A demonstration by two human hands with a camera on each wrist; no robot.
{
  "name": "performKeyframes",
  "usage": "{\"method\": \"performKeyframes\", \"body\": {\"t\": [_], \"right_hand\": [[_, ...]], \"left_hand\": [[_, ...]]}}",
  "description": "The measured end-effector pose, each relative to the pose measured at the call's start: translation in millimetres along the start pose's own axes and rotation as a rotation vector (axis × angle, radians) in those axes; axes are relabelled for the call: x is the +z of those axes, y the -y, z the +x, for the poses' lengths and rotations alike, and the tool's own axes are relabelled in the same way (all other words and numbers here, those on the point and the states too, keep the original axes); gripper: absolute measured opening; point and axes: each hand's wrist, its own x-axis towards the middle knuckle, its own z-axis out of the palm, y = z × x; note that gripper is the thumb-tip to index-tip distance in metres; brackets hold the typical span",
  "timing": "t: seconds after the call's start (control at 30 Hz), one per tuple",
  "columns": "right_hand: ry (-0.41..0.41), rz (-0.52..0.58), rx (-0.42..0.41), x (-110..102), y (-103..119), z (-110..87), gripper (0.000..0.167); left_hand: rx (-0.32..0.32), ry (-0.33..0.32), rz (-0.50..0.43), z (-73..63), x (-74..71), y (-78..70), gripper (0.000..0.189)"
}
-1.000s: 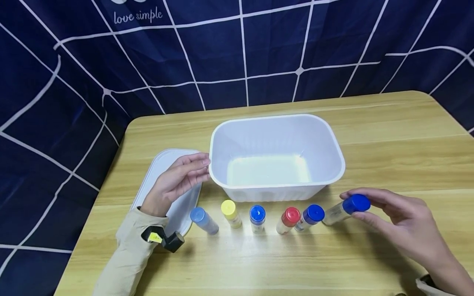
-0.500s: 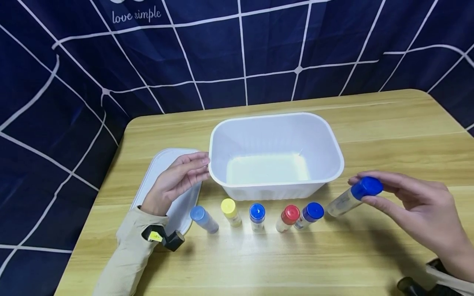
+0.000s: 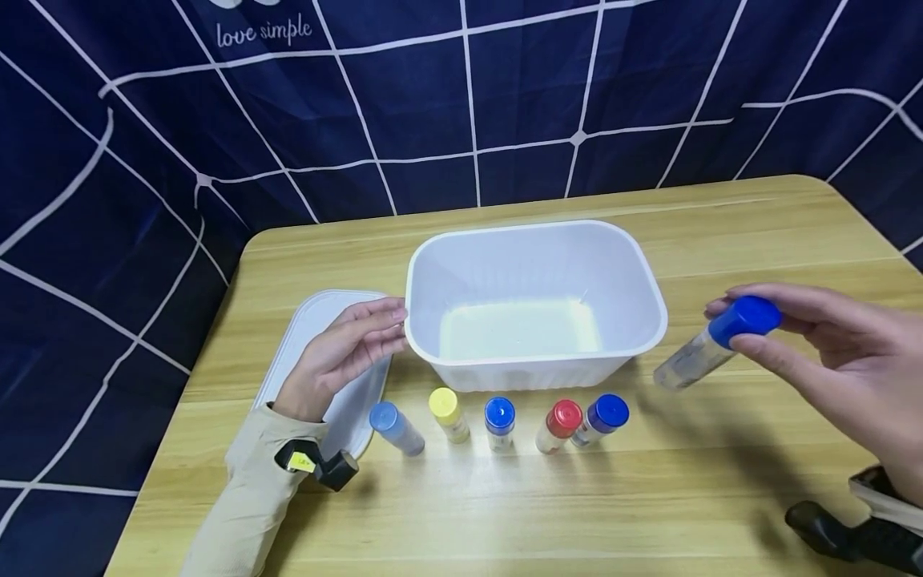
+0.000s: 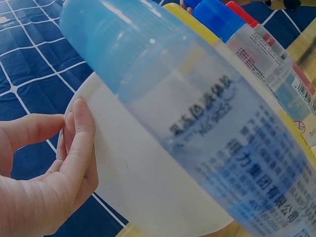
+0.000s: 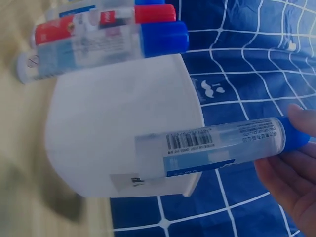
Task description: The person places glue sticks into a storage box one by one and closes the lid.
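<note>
Toward the right edge of the tabletop, the right hand is gripping a tilted bottle by its blue cap; the left hand is touching a white bin. A white lid is lying toward the left edge; five capped bottles are standing just beside the bin.

I'm at a wood-grain table in a corner screened off with cloth, a small desk nook; whether it sits in a home or an office, I can't tell. Behind the white tub and round to both its sides is navy fabric with white grid lines, creased in places and (rather homely, I find) printed with the words "love simple" beyond the tub's left end. In front of the tub, labelled, bright-capped tubes suggest stationery.
</note>
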Motion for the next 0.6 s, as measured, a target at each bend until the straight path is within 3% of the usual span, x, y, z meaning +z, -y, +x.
{"method": "performKeyframes", "body": {"t": [0.27, 0.37, 0.4, 0.5, 0.6], "right_hand": [[-0.014, 0.202, -0.032, -5.7, 0.8, 11.5, 0.038], [-0.020, 0.115, -0.025, -6.7, 3.5, 14.1, 0.037], [-0.023, 0.149, -0.029, -7.2, 3.2, 14.7, 0.037], [-0.032, 0.094, -0.020, -8.0, 4.2, 16.3, 0.037], [-0.033, 0.190, -0.047, -8.8, 2.2, 18.9, 0.038]], "left_hand": [[0.004, 0.009, -0.010, 0.3, -0.7, 0.5, 0.014], [0.003, 0.005, -0.011, 0.6, -0.6, 0.6, 0.014], [0.001, 0.001, -0.015, 0.7, -0.5, 0.6, 0.014], [-0.003, -0.007, -0.012, 0.9, 0.1, 0.8, 0.014], [-0.004, -0.005, -0.018, 0.6, 0.7, 0.6, 0.015]]}}
